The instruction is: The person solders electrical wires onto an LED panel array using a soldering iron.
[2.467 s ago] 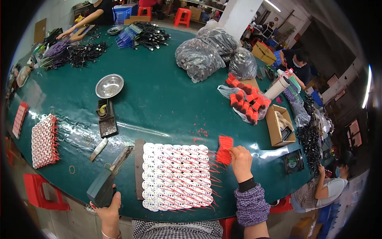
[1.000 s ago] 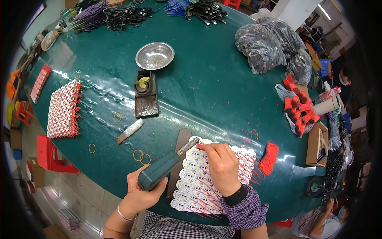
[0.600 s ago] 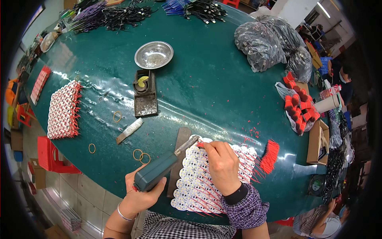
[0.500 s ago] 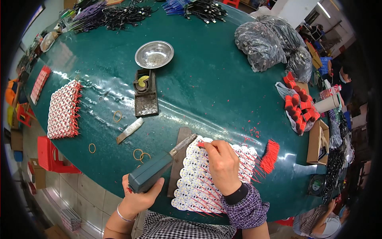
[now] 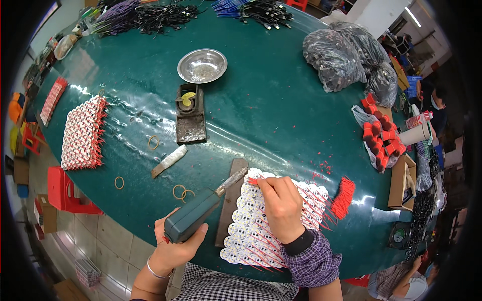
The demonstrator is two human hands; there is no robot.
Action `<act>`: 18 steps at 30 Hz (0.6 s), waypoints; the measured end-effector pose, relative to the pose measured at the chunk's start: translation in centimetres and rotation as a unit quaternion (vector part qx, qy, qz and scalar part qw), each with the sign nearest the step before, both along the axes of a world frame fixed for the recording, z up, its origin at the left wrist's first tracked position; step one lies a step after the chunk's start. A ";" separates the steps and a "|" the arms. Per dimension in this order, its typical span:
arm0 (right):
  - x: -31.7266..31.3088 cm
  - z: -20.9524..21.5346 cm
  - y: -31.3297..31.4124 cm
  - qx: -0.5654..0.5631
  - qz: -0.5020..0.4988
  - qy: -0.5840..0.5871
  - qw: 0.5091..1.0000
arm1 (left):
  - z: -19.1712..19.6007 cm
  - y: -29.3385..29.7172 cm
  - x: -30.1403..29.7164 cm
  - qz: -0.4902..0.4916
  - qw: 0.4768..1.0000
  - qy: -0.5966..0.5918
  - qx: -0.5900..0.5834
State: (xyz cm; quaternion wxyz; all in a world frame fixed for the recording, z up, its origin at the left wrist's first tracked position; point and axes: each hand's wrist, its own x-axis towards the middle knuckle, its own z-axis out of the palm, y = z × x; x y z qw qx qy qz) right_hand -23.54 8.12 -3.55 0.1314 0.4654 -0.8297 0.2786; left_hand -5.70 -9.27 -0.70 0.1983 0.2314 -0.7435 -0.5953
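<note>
My left hand (image 5: 174, 247) is wrapped round the handle of a dark green soldering gun (image 5: 193, 216). Its metal tip reaches the top left corner of a sheet of round white LED boards (image 5: 242, 227). Close by that tip, my right hand (image 5: 282, 206) pinches short red wires (image 5: 254, 180) over the sheet's upper edge. Red wires slant across many of the boards. Under the sheet's left side lies a flat brown bar (image 5: 227, 220). To the right of the sheet rests a bundle of short red wires (image 5: 343, 197).
Beyond the hands stand a metal bowl (image 5: 202, 65) and a dark tin holding yellowish material (image 5: 191, 116). A white-wrapped blade (image 5: 169, 160) and rubber bands lie nearer. More board sheets (image 5: 83, 133) sit at left; red wire bundles (image 5: 379, 135) and grey plastic bags (image 5: 334, 60) at right.
The view has shifted slightly, so the table's things sit a little further right. Both hands keep their grips, and the soldering gun's tip stays at the sheet's top left corner.
</note>
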 end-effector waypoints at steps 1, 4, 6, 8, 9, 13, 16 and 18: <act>0.0 -0.2 0.0 0.003 -0.001 0.001 1.000 | 0.1 0.1 -0.2 -0.005 1.000 0.000 0.001; 0.0 -0.4 -0.1 0.004 -0.003 -0.001 1.000 | -0.4 -0.1 0.0 -0.020 1.000 -0.001 -0.018; 0.0 -0.4 -0.2 0.002 -0.001 -0.004 1.000 | -0.6 -0.1 0.1 -0.031 0.999 0.000 -0.038; -0.1 -0.3 -0.3 0.001 0.000 -0.006 1.000 | -0.7 -0.1 0.1 -0.033 0.999 -0.004 -0.030; -0.1 -0.3 -0.3 0.002 -0.002 -0.005 1.000 | -0.7 -0.1 0.0 -0.034 0.999 -0.003 -0.029; -0.1 -0.6 -0.4 0.009 -0.003 -0.007 1.000 | -0.7 -0.1 -0.1 -0.036 0.999 -0.013 -0.016; 0.0 -0.5 -0.4 0.013 -0.005 -0.006 1.000 | -0.9 -0.2 0.1 -0.046 0.999 -0.015 -0.017; 0.0 -0.4 -0.3 0.017 -0.007 -0.003 1.000 | -0.9 -0.2 0.0 -0.049 0.999 -0.017 -0.017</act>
